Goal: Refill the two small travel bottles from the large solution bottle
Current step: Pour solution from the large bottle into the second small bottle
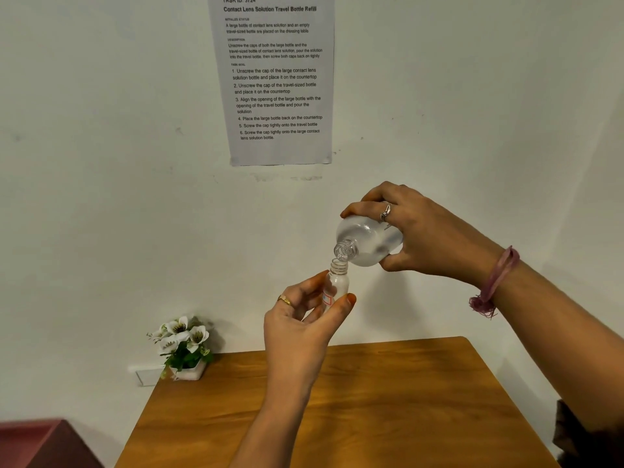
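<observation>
My right hand [418,231] grips the large clear solution bottle [368,241], uncapped and tipped so that its open neck points down and to the left. Directly under that neck is the open mouth of a small clear travel bottle [338,282], held upright between the thumb and fingers of my left hand [300,325]. The two openings nearly touch. Both bottles are held high above the wooden table [337,407]. The other travel bottle and the caps are out of view.
A small white pot of white artificial flowers [184,346] stands at the table's back left corner against the wall. A printed task sheet [277,76] hangs on the wall above. A dark red object [44,444] sits at the lower left.
</observation>
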`<state>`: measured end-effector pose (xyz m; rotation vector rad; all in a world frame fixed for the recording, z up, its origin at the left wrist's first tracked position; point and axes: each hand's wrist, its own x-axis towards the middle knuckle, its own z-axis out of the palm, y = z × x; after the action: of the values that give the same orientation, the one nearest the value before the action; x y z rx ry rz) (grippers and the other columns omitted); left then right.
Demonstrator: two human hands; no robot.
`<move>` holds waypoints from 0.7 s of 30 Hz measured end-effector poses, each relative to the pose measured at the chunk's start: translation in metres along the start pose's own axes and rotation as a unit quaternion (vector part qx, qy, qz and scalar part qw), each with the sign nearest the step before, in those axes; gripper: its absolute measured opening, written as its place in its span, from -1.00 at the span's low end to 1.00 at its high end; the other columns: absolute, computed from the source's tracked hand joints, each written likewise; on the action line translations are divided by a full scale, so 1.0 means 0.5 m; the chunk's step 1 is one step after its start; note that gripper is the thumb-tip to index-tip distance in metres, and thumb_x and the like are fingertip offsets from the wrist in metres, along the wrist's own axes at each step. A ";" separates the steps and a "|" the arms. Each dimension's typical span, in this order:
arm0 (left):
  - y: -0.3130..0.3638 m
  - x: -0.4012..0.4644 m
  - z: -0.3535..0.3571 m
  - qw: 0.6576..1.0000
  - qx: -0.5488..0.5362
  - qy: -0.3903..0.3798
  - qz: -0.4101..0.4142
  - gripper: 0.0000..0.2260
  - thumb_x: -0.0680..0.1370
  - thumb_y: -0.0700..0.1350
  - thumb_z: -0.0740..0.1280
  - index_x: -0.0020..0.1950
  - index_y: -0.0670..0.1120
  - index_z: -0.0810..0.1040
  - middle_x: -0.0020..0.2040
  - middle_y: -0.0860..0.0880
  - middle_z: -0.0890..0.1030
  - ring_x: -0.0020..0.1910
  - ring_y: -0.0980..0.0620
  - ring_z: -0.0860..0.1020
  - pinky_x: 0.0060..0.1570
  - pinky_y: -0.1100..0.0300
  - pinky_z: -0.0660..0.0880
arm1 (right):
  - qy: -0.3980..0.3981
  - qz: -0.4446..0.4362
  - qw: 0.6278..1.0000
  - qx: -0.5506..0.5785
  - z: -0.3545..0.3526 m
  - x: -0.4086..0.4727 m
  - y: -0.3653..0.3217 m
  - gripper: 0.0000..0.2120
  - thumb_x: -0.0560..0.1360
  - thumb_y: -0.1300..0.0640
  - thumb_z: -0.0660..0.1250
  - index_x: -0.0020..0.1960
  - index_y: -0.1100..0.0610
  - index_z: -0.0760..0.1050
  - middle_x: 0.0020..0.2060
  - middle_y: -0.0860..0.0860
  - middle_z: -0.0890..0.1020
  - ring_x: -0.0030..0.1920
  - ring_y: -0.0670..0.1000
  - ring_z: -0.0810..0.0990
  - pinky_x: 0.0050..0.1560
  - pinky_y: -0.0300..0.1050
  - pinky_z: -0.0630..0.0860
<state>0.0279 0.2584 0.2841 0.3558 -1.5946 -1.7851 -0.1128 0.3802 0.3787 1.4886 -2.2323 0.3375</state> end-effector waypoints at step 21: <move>-0.007 0.001 -0.003 1.000 0.009 0.006 -0.004 -0.67 0.32 -0.24 0.55 0.05 -0.04 0.65 -0.07 0.02 0.72 -0.05 0.13 0.66 0.02 0.08 0.62 | -0.004 -0.001 1.000 -0.001 -0.002 0.003 -0.004 -0.31 0.30 0.18 0.49 0.36 -0.11 0.35 0.18 -0.04 0.43 0.12 0.00 0.41 0.05 -0.11 0.48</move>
<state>0.0271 0.2568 0.2805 0.3822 -1.6031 -1.7730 -0.1112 0.3789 0.3802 1.4937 -2.2364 0.3279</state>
